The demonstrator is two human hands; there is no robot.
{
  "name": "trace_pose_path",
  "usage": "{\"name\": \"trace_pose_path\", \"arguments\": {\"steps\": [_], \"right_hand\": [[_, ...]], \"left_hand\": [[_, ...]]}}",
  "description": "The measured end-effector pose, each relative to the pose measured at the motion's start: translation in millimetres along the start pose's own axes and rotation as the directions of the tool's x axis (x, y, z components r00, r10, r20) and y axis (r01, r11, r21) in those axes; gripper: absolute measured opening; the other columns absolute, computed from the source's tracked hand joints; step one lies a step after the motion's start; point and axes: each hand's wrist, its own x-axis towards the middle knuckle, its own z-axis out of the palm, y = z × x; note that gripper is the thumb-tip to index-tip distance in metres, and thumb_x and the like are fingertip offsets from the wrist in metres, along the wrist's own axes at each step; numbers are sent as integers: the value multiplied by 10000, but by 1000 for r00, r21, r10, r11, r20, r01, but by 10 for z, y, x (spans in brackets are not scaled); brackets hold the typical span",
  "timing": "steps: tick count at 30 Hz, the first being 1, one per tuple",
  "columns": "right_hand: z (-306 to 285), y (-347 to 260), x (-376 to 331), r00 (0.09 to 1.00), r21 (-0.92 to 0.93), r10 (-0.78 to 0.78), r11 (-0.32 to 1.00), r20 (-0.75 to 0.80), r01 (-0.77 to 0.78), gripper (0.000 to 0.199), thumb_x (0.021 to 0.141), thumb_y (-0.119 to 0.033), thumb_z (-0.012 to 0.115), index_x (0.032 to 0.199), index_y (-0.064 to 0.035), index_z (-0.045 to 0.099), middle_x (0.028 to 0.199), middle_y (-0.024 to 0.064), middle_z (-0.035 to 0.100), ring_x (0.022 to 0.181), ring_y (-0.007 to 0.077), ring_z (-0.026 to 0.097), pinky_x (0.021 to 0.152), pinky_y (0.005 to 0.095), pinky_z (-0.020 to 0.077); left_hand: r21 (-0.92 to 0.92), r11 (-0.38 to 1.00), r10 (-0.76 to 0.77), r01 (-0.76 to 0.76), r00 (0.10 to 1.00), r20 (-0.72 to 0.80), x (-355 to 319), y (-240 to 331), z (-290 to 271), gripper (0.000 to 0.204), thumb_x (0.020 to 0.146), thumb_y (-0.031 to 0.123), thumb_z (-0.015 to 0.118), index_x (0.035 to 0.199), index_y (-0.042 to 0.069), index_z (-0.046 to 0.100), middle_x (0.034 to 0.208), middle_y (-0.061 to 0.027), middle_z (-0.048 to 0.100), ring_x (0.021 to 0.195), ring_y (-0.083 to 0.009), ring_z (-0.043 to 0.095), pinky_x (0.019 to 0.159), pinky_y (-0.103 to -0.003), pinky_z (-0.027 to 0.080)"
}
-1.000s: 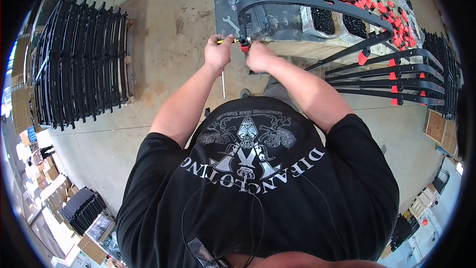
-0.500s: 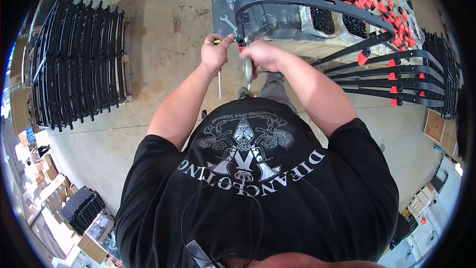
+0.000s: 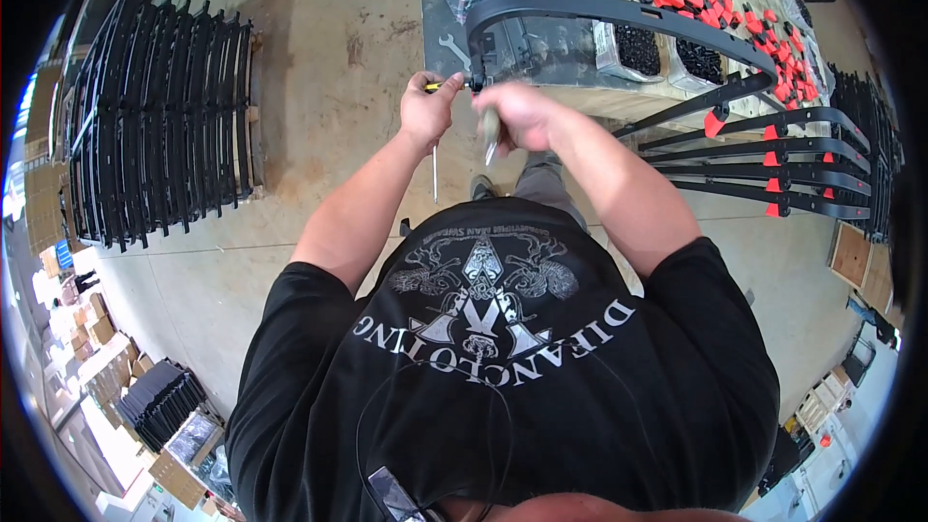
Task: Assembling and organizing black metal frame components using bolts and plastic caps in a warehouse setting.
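Left fingers [image 3: 451,84] gripping yellow tool [image 3: 434,87], right fingers [image 3: 499,97] curled round blurred tool [image 3: 491,126], black frame's end [image 3: 477,70] between.

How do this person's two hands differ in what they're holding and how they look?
The left hand looks fairly sharp, while the right hand is blurred. The left hand grips a slim yellow-and-black piece, with a thin rod extending below that hand; the right hand holds a greyish tool, too blurred to identify. Both are bare and close to one end of the curved black frame.
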Motion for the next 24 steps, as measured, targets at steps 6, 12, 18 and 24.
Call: {"name": "trace_pose_path", "arguments": {"steps": [6,12,18,24], "right_hand": [[-66,551,596,666,-884,-650,467,-366,-30,268,952,-237,610,1090,-8,594,857,151,685,738,331,707,637,546,569],[-2,149,40,994,50,-113,992,5,112,296,958,-246,590,1088,20,606,903,176,693,756,356,703,675,561,584],[113,154,236,948,-386,-162,922,-274,46,276,913,-208,614,1042,34,644,987,197,716,881,362,726,747,519,576],[26,244,210,960,-452,-254,875,-120,175,322,922,-170,601,1117,83,630,889,152,676,736,340,699,647,580,570]], "left_hand": [[-39,999,37,-36,999,25,32,-43,48,328,936,325,770,991,69,573,665,8,498,481,-92,426,410,-270,372],[-71,997,18,-16,999,27,-4,-60,2,327,932,322,777,987,74,571,669,9,503,480,-89,427,407,-269,367],[-38,992,122,-122,992,-13,140,-209,15,322,920,305,791,971,64,583,737,-9,577,584,-87,471,498,-276,401],[-35,986,164,-164,986,-17,108,-167,56,290,940,290,772,972,83,572,706,0,583,474,-70,428,403,-271,339]]}}
